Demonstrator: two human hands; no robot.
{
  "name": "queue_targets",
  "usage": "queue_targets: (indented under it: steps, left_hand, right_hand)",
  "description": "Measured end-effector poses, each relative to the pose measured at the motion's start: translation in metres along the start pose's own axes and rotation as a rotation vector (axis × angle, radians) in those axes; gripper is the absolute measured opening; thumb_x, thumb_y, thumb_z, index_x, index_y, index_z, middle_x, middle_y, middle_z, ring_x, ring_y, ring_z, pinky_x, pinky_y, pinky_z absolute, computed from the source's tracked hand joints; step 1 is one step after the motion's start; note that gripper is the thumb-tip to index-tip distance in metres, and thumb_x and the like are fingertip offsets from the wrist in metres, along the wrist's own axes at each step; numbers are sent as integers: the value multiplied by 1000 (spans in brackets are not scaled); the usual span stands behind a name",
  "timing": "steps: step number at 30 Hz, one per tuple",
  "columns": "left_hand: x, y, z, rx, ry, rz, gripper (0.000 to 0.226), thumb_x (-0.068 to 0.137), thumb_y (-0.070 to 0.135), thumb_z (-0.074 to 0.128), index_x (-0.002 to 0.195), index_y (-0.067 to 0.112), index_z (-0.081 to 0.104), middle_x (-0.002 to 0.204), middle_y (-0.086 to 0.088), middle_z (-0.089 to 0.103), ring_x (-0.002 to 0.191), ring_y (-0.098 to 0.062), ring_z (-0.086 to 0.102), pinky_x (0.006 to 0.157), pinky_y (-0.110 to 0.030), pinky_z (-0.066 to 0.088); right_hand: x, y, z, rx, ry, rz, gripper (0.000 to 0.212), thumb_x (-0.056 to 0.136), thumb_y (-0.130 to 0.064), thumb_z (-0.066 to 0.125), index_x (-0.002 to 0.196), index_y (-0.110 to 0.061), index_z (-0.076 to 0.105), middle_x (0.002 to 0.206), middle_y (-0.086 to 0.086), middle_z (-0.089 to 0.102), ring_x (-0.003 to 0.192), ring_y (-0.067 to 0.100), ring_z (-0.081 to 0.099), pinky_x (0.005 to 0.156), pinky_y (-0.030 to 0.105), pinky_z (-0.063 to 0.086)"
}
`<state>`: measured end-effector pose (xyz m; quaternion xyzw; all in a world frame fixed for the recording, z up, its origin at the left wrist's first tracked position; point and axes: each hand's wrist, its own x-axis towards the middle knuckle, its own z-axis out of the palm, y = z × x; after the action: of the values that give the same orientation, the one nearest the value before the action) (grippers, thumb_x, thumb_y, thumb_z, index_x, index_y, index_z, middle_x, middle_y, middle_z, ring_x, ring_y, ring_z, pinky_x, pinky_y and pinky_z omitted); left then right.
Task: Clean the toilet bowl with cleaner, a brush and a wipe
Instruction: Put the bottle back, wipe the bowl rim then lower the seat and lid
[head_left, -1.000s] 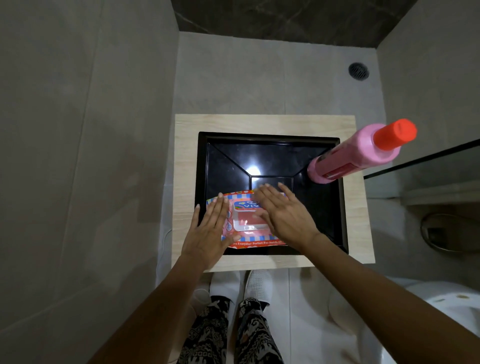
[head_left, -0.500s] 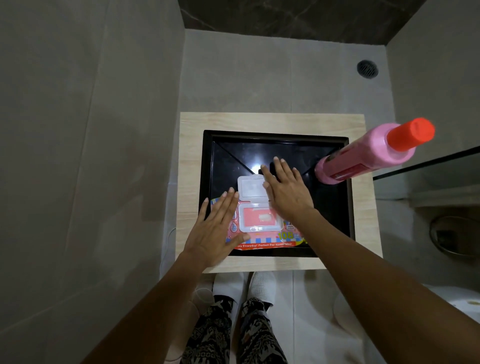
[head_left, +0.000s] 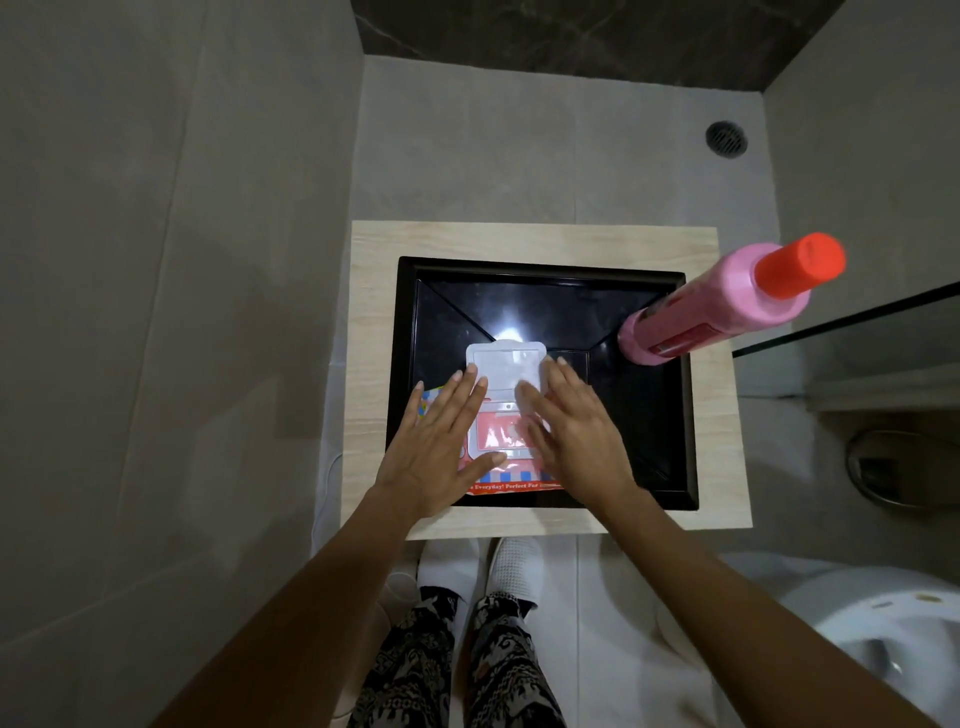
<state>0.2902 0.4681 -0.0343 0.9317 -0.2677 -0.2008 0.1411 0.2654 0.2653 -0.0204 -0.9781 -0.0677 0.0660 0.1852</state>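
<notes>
Pink wet-wipe pack (head_left: 498, 480) lay in black tray (head_left: 670, 415) on wooden table (head_left: 719, 415), flip lid (head_left: 506, 366) up. Left hand (head_left: 434, 447) and right hand (head_left: 574, 434) rested flat, fingers straight, gripping nothing. Step: getting a wipe; next likely needs pinching one from the opening. Cleaner bottle (head_left: 722, 306) stood at the tray's right edge.

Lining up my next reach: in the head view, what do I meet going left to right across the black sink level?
Left hand → wipes pack's open lid → right hand → pink cleaner bottle, all within or at the black sink.
</notes>
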Motion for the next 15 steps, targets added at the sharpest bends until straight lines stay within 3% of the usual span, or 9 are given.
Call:
queue_targets:
  steps: [4, 8, 15]
  left_hand:
    - [1, 1, 5, 12, -9, -33, 90, 82, 77, 7, 151, 20, -6, 158, 2, -10, 146, -12, -8, 112, -37, -18]
    - [1, 3, 8, -11, 15, -31, 91, 83, 77, 10, 152, 18, -2, 159, 2, -7, 145, -12, -6, 113, -38, -16]
    - [0, 1, 7, 0, 26, -16, 87, 87, 73, 17, 151, 18, -1, 159, 0, -3, 146, -13, -3, 114, -40, -10]
  right_hand:
    - [-23, -1, 5, 51, 93, 1, 19, 86, -17, 64, 102, -7, 69, 131, 21, 55, 125, 38, 50, 96, 45, 48]
    - [-21, -3, 8, 83, 142, 16, 6, 81, -13, 72, 82, -7, 70, 126, 21, 58, 121, 37, 53, 92, 42, 48]
    - [-12, -9, 12, 86, 93, 30, 8, 77, -14, 77, 79, -14, 70, 131, 23, 55, 126, 38, 50, 102, 45, 42]
